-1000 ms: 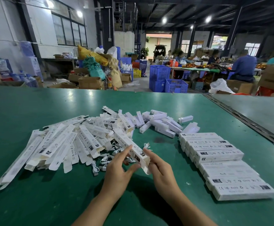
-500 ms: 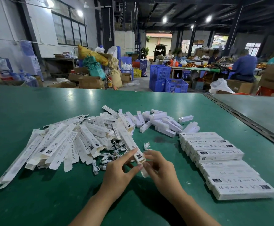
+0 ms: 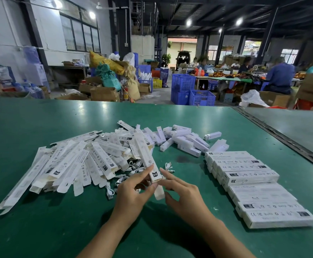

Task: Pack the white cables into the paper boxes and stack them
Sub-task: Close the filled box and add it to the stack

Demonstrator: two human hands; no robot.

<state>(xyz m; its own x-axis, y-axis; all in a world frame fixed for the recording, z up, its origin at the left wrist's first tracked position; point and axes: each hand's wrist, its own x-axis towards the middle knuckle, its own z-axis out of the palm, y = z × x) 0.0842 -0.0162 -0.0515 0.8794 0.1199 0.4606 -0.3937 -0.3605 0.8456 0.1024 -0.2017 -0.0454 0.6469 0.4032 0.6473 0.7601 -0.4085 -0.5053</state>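
Observation:
A long white paper box [image 3: 145,157] points away from me above the green table [image 3: 40,229]. My left hand [image 3: 133,190] pinches its near end between thumb and index finger. My right hand [image 3: 180,190] is at the same end, fingers bent toward the open flap [image 3: 159,192]; whether it touches is unclear. A pile of flat unfolded boxes [image 3: 68,164] lies to the left. Loose white cables [image 3: 131,168] lie under and beside that pile, and one small coiled cable [image 3: 168,167] lies apart. Stacked packed boxes [image 3: 248,179] sit in rows at the right.
Short white boxes [image 3: 185,140] are heaped at the table's middle back. A metal seam [image 3: 282,138] divides this table from another at the right. Blue crates [image 3: 193,92], cardboard boxes and seated workers [image 3: 280,75] are beyond the far edge.
The held box has swung from slanting to the left to pointing almost straight away from me. Both hands shifted a little nearer to me, staying at its near end.

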